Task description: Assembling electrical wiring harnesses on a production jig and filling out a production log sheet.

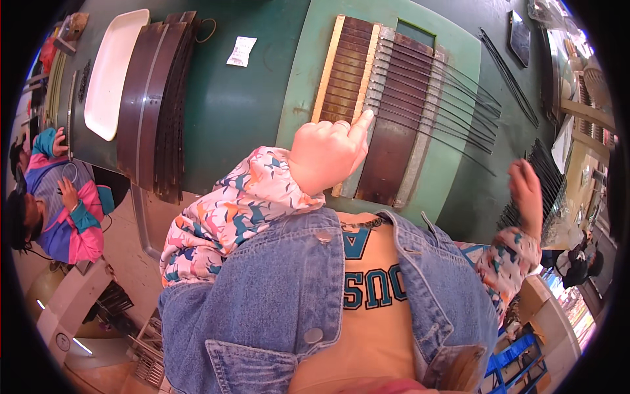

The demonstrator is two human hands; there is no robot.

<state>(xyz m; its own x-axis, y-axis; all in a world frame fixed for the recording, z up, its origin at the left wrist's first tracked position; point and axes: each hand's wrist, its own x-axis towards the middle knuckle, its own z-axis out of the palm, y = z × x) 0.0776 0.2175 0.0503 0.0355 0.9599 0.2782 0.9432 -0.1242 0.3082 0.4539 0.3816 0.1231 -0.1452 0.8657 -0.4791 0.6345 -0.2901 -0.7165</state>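
Note:
My left hand (331, 152) rests at the near part of a slotted jig (346, 72). Its index finger is stretched out, and the fingertip presses on the jig's middle strip beside the nearest thin black rod (433, 130). The other fingers curl under, and the thumb is hidden. Several such rods with silvery ends lie side by side across the jig, their far ends sticking out to the right. My right hand (526, 194) is raised at the right, fingers loosely extended and slightly blurred, beside a pile of black rods (541, 180). Nothing shows in it.
A green board (298, 98) lies under the jig. Left of it are a paper label (241, 51), stacked dark slotted strips (141, 98) and a white tray (108, 79). Loose rods (512, 79) and a phone (519, 38) lie at right. Another person (65, 203) sits far left.

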